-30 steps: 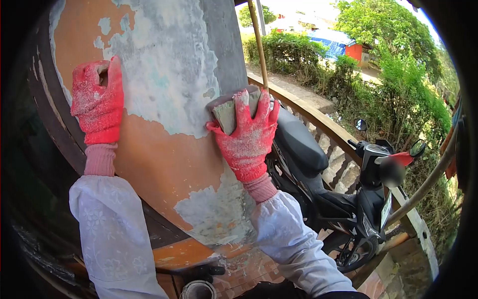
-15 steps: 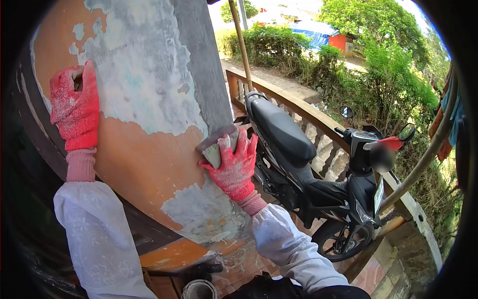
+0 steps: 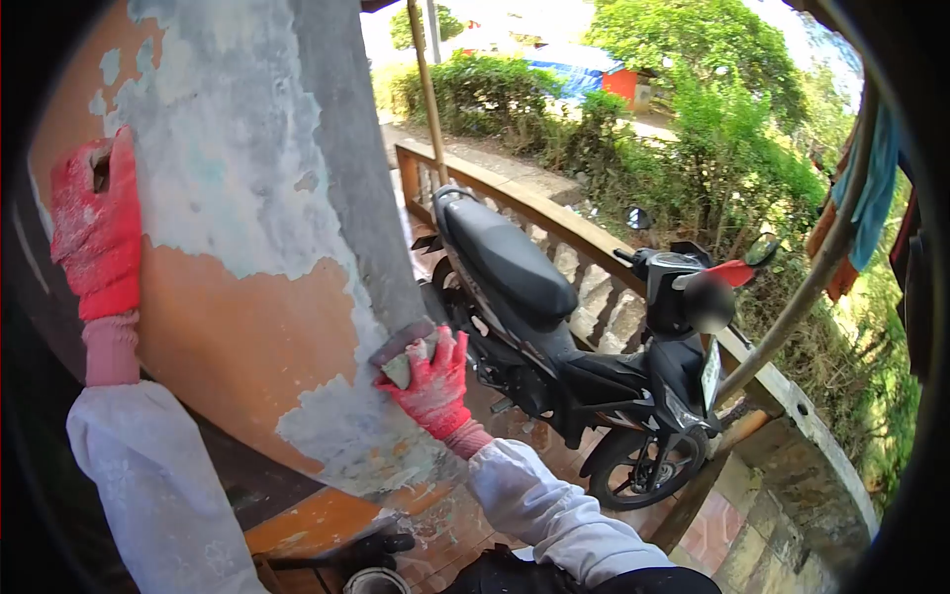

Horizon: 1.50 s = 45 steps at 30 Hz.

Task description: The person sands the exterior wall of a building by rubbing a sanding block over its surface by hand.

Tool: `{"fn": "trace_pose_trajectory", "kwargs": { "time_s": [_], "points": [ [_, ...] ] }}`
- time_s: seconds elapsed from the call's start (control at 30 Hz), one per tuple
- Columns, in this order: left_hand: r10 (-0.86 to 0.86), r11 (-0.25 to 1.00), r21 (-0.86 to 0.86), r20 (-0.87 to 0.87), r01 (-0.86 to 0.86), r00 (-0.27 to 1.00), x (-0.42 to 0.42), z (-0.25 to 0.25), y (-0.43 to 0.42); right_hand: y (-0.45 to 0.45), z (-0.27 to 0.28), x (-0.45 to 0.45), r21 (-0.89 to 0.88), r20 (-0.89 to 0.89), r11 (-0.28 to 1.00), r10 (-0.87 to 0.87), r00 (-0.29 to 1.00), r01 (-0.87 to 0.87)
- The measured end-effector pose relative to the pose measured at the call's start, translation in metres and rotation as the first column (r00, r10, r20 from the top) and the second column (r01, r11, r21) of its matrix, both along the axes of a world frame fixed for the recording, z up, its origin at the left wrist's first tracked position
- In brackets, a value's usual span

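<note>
My right hand [image 3: 432, 384], in a dusty red glove, presses a folded piece of sandpaper [image 3: 401, 348] against the wall near its right-hand edge. The sandpaper has a dark outer side and a grey-green side. On the wall [image 3: 237, 346], orange paint is broken by patches of whitish and grey bare surface. My left hand [image 3: 99, 228], also in a red glove, rests at the wall's left side. One digit points up along the wall and the other fingers are curled; what lies in the gap between them is unclear.
A black motorcycle [image 3: 554, 327] stands close to my right, beside a balustrade [image 3: 584, 267]. Below the wall a pale bucket [image 3: 376, 582] sits on the tiled floor. A slanting pole [image 3: 816, 287] and hanging cloths [image 3: 871, 183] are at the far right.
My right hand has slid down the wall with the sandpaper. The whole view has shifted, so the wall and motorcycle appear further left. My left hand keeps its place on the wall.
</note>
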<state>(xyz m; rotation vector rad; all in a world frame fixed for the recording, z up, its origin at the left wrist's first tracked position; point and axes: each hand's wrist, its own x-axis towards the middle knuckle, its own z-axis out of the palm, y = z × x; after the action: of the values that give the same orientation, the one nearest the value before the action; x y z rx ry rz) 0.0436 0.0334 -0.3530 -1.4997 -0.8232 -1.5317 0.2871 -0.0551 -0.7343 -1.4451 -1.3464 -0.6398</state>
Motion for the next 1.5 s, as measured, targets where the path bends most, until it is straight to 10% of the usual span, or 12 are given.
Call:
{"fn": "trace_pose_trajectory", "kwargs": {
  "time_s": [0.23, 0.4, 0.57, 0.87, 1.13, 1.5],
  "points": [
    [0.102, 0.995, 0.012, -0.075, -0.101, 0.992, -0.002, 0.000, -0.005, 0.013, 0.186, -0.004, 0.089, -0.061, 0.993, -0.077, 0.995, 0.082],
    [0.433, 0.902, 0.168, -0.349, -0.399, 0.831, -0.049, -0.016, 0.080, 0.008, 0.109, -0.006, 0.040, -0.034, 0.991, -0.129, 0.991, 0.130],
    [-0.276, 0.958, 0.067, -0.066, 0.280, 0.959, -0.003, -0.006, 0.021, 0.008, 0.026, -0.007, -0.062, 0.018, 0.983, -0.172, 0.985, 0.173],
    [-0.264, 0.952, 0.132, -0.103, 0.276, 0.959, -0.003, -0.006, 0.018, 0.020, 0.242, -0.002, 0.190, -0.134, 0.961, -0.177, 0.975, 0.201],
    [-0.280, 0.957, 0.063, -0.029, 0.282, 0.959, -0.004, -0.009, 0.039, 0.007, 0.037, 0.005, -0.199, 0.086, 0.958, -0.191, 0.978, 0.205],
    [-0.276, 0.960, 0.035, -0.030, 0.277, 0.961, -0.006, -0.011, 0.031, 0.015, 0.246, 0.005, 0.150, -0.112, 0.982, -0.098, 0.989, 0.114]
  ]
}}
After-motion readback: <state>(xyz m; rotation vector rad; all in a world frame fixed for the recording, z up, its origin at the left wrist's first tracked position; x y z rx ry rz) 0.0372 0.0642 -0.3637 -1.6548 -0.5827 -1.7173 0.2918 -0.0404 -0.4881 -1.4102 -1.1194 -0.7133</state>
